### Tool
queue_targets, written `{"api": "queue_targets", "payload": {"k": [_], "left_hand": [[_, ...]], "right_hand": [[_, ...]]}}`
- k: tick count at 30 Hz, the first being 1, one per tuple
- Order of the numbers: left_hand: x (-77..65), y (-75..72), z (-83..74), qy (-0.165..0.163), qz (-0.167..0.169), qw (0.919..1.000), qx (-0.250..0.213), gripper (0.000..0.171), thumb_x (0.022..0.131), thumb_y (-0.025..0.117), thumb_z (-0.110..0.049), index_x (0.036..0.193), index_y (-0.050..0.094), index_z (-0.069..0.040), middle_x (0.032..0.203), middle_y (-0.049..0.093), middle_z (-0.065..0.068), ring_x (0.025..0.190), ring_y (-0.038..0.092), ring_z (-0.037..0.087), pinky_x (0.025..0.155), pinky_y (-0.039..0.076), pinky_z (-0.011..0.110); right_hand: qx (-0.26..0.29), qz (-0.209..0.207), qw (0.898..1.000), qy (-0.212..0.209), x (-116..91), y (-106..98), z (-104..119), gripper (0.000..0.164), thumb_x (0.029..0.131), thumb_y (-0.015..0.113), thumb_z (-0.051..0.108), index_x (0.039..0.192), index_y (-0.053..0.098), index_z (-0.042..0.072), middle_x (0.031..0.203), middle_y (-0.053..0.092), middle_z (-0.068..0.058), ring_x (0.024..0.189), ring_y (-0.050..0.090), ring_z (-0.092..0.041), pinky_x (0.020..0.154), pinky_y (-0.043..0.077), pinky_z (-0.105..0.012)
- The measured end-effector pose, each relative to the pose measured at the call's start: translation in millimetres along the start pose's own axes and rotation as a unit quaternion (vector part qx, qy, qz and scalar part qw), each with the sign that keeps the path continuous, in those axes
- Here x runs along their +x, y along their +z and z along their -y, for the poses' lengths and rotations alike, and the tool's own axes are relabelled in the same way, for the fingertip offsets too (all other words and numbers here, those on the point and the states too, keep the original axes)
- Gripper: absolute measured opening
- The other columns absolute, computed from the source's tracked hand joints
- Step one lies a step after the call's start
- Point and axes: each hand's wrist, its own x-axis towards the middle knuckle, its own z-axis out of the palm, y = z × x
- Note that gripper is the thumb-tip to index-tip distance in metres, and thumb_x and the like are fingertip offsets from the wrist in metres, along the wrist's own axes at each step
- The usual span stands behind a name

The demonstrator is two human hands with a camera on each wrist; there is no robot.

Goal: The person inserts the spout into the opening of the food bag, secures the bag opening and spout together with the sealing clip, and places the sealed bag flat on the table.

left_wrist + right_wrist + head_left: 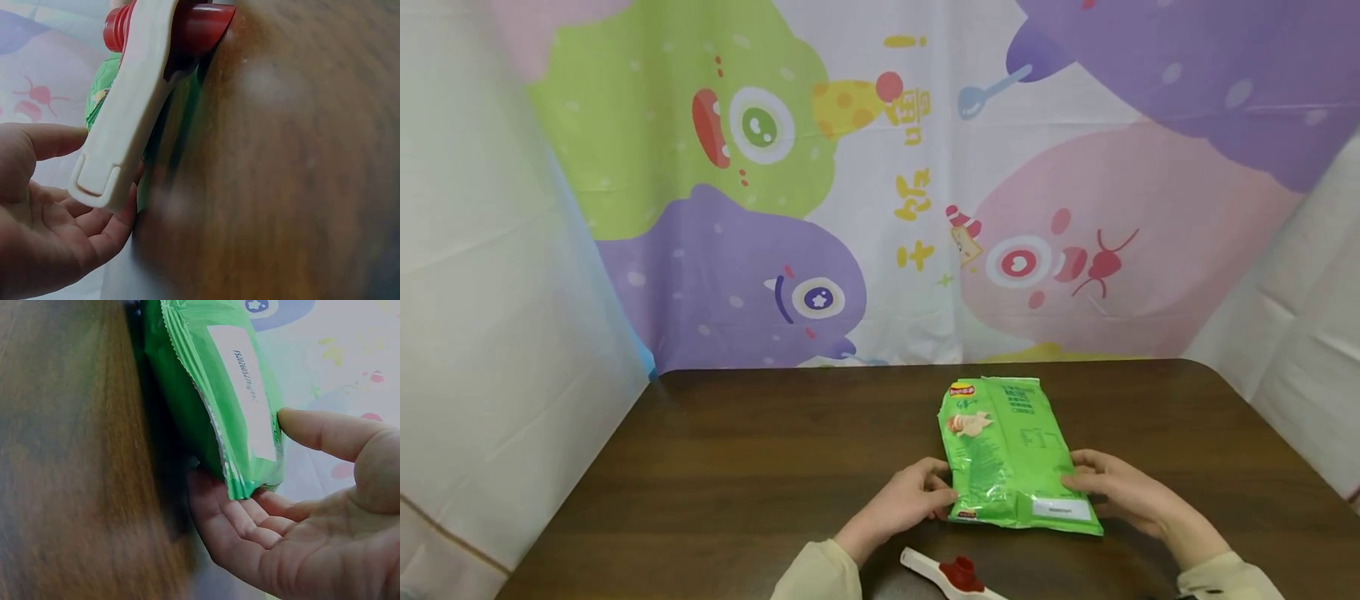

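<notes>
A green bag of chips (1011,454) lies on the table, its back with the printed text facing up. At its left edge, my left hand (916,496) holds the bag near the front corner, thumb against the side. My right hand (1123,496) grips the opposite edge, with the thumb on top and the fingers curled low along the side; the right wrist view shows this hand (294,519) around the corner by the crimped seam. Closer to me lies a white bag clip (925,564) with a red pouring spout (962,575). In the left wrist view the clip (125,119) partly hides the left hand and the bag.
The dark wooden table (737,467) ends at a far edge just behind the bag. A curtain (880,183) with cartoon monsters hangs there, and pale cloth walls (490,275) rise on both sides.
</notes>
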Motion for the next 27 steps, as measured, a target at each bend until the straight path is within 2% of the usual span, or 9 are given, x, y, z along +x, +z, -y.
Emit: {"api": "queue_targets", "payload": {"k": [6, 12, 16, 19, 27], "left_hand": [[-3.3, -3.4, -0.1, 0.006, -0.002, 1.0000, 0.002, 0.037, 0.086, 0.059, -0.017, 0.118, 0.052, 0.001, 0.087, 0.064, 0.008, 0.067, 0.060, 0.016, 0.061, 0.048, 0.029], [-5.5, -8.2, 2.7, 0.023, -0.011, 0.9996, 0.009, 0.032, 0.086, 0.058, -0.014, 0.115, 0.055, 0.000, 0.087, 0.065, 0.013, 0.068, 0.062, 0.022, 0.060, 0.047, 0.031], [-7.4, -13.1, 3.3, 0.026, -0.010, 0.9995, 0.017, 0.029, 0.087, 0.057, -0.014, 0.113, 0.058, -0.001, 0.088, 0.066, 0.014, 0.069, 0.063, 0.023, 0.060, 0.047, 0.031], [-9.8, -16.2, 3.1, 0.032, -0.012, 0.9990, 0.029, 0.028, 0.086, 0.057, -0.014, 0.110, 0.059, 0.000, 0.086, 0.066, 0.014, 0.068, 0.063, 0.022, 0.060, 0.046, 0.031], [-20.3, -21.7, 2.4, 0.043, -0.021, 0.9955, 0.082, 0.025, 0.086, 0.058, -0.017, 0.107, 0.061, -0.003, 0.084, 0.066, 0.008, 0.065, 0.062, 0.016, 0.064, 0.044, 0.026]], "right_hand": [[0.007, -0.020, 0.999, -0.026, -4.1, -3.2, 0.3, 0.069, 0.093, 0.049, 0.022, 0.135, 0.010, -0.016, 0.129, 0.031, -0.034, 0.110, 0.049, -0.029, 0.086, 0.044, -0.046], [-0.030, -0.079, 0.996, -0.034, -6.6, -1.4, 3.8, 0.064, 0.092, 0.052, 0.024, 0.133, 0.021, -0.014, 0.126, 0.039, -0.031, 0.105, 0.054, -0.027, 0.083, 0.047, -0.040], [-0.070, -0.133, 0.988, -0.032, -6.0, 2.4, 8.1, 0.054, 0.092, 0.053, 0.024, 0.127, 0.034, -0.012, 0.112, 0.052, -0.022, 0.089, 0.056, -0.019, 0.074, 0.048, -0.035], [-0.099, -0.164, 0.981, -0.032, -6.2, 5.4, 10.6, 0.046, 0.091, 0.053, 0.024, 0.121, 0.042, -0.010, 0.105, 0.056, -0.016, 0.084, 0.055, -0.016, 0.070, 0.047, -0.033], [-0.128, -0.188, 0.971, -0.070, -6.0, 12.2, 13.8, 0.037, 0.090, 0.055, 0.019, 0.114, 0.048, -0.008, 0.097, 0.059, -0.014, 0.079, 0.056, -0.014, 0.068, 0.049, -0.030]]}}
